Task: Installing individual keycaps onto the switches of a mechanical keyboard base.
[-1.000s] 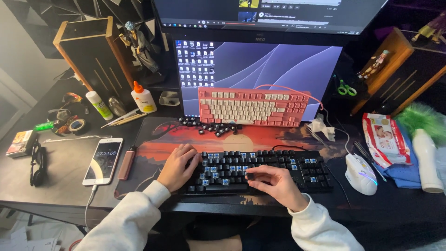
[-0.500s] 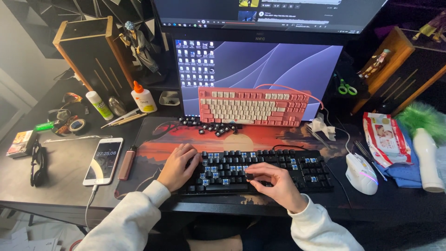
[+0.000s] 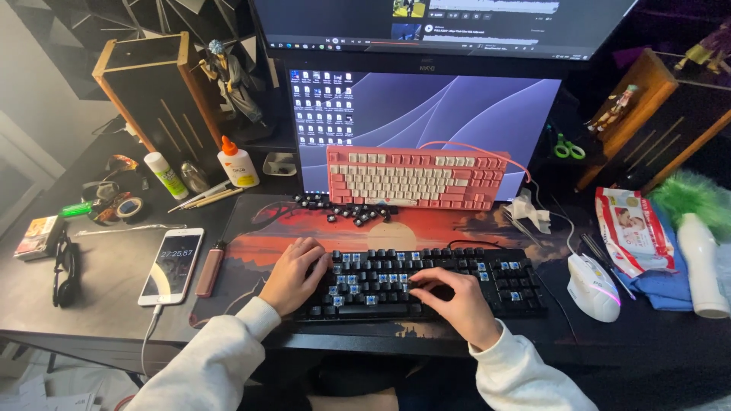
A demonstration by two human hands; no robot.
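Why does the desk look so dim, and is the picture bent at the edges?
Head view: the room is dark, and most light comes from the glowing monitor and the lit white mouse; the black keyboard under the left hand and right hand stays sharp; the wide lens bows the desk edges and the wooden boxes outward; the far corners fall into shadow.

Loose keycaps point(image 3: 346, 209) and pink keyboard point(image 3: 415, 177) block the mat's point(image 3: 251, 243) far side.
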